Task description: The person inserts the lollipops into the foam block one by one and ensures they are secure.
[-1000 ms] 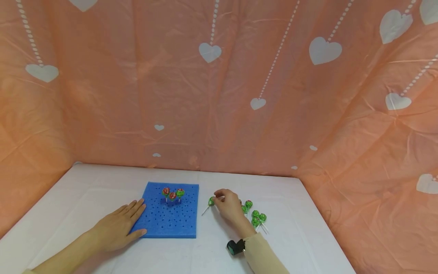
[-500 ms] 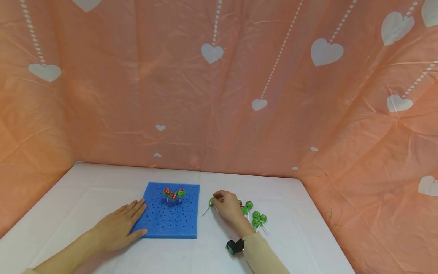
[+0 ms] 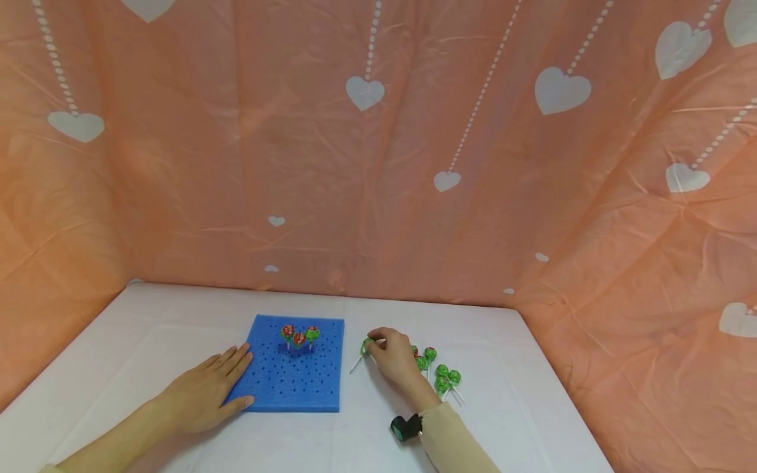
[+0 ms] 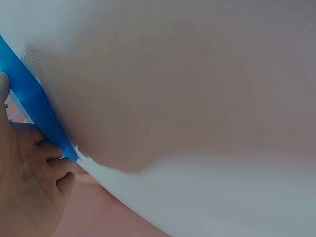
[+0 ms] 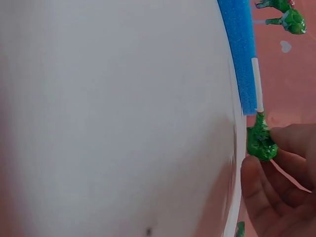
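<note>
My left hand [image 3: 198, 397] lies along the left edge of a blue foam board [image 3: 296, 387] dotted with holes, its fingers straight and touching the board. Three lollipops [image 3: 299, 339] in red and green wrappers stand on their sticks in the board's far half. Right of the board, my right hand [image 3: 393, 358] pinches a green-wrapped lollipop [image 5: 261, 143] by its head between thumb and fingers. Its white stick [image 5: 257, 86] points toward the board, apart from it in the head view. In the left wrist view, the left hand [image 4: 29, 173] reaches along the foam's side.
Several green and red lollipops [image 3: 441, 378] lie loose on the white-covered table [image 3: 520, 407], right of and behind the right hand. A black wrist device [image 3: 406, 428] sits at the right cuff. An orange curtain [image 3: 378, 230] with white hearts hangs around the table's back and sides.
</note>
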Demonstrator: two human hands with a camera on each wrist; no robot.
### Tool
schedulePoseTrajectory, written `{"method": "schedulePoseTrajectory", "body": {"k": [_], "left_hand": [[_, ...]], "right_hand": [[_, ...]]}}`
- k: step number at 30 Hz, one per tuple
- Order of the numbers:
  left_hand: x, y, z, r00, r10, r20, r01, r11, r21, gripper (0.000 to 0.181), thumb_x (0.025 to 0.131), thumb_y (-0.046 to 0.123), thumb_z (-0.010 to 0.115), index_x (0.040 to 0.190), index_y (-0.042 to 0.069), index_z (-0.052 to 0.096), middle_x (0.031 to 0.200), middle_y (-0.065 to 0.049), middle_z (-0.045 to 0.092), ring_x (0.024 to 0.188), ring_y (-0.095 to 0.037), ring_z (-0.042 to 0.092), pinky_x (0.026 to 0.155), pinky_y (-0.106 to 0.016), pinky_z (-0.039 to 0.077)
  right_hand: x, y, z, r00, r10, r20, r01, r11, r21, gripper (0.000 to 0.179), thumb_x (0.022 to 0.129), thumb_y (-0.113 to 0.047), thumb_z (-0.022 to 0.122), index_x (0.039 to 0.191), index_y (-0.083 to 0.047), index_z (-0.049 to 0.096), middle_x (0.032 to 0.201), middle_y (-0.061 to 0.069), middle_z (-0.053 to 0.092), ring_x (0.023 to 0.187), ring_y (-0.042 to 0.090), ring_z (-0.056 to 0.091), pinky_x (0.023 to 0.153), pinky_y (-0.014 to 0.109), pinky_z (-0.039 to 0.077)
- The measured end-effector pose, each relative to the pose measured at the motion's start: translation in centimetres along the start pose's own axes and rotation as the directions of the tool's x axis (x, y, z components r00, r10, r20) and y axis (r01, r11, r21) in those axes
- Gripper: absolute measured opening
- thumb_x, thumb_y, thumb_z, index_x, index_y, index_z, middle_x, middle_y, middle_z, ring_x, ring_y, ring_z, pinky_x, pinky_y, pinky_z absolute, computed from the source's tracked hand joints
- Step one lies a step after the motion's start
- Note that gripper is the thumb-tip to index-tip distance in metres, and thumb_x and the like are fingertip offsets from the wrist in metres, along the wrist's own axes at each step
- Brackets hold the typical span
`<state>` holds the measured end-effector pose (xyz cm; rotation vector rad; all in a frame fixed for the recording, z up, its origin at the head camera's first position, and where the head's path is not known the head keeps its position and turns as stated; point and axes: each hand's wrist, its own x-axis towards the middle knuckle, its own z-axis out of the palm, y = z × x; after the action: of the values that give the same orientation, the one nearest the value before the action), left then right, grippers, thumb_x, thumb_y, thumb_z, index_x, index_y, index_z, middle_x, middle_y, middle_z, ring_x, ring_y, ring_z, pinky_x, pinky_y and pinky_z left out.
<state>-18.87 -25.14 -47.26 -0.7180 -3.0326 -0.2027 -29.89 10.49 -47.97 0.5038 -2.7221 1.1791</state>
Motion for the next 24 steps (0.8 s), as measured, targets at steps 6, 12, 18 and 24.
{"method": "schedulePoseTrajectory", "body": {"k": [6,12,18,24], "left_hand": [[0.0,0.0,0.0,1.0,-0.006,0.007,0.006,1.0,-0.001,0.083,0.102,0.057,0.056,0.148,-0.011,0.048,0.159,-0.033,0.038,0.145,-0.053,0.038,0.117,-0.064,0.036],[0.0,0.0,0.1,1.0,-0.001,-0.007,0.001,1.0,0.012,0.082,0.102,0.056,0.057,0.148,-0.012,0.048,0.158,-0.033,0.039,0.144,-0.053,0.039,0.116,-0.064,0.037],[0.0,0.0,0.1,1.0,0.001,-0.01,-0.001,1.0,0.006,0.081,0.102,0.055,0.057,0.147,-0.012,0.049,0.158,-0.033,0.039,0.144,-0.053,0.04,0.116,-0.064,0.037],[0.1,0.0,0.2,1.0,-0.002,-0.004,0.002,1.0,0.002,0.082,0.102,0.056,0.057,0.148,-0.011,0.049,0.158,-0.033,0.039,0.144,-0.053,0.039,0.116,-0.064,0.037]], "right_hand": [[-0.1,-0.3,-0.1,1.0,-0.006,-0.025,0.009,0.996,0.088,0.022,0.099,-0.01,0.069,0.117,0.002,0.073,0.109,0.014,0.073,0.087,0.02,0.073,0.066,0.025,0.057],[-0.1,-1.2,-0.2,0.997,-0.021,-0.072,0.031,0.989,0.143,0.024,0.098,-0.007,0.071,0.12,0.001,0.072,0.117,0.012,0.07,0.098,0.024,0.074,0.079,0.028,0.062],[0.0,-2.1,0.0,0.985,-0.101,-0.141,0.123,0.979,0.163,0.025,0.091,0.001,0.076,0.117,0.001,0.072,0.114,0.012,0.068,0.097,0.027,0.074,0.081,0.026,0.062],[0.2,-3.0,0.2,0.966,-0.183,-0.182,0.217,0.958,0.189,0.024,0.089,0.005,0.077,0.113,0.002,0.072,0.112,0.013,0.065,0.097,0.029,0.074,0.082,0.029,0.063]]}}
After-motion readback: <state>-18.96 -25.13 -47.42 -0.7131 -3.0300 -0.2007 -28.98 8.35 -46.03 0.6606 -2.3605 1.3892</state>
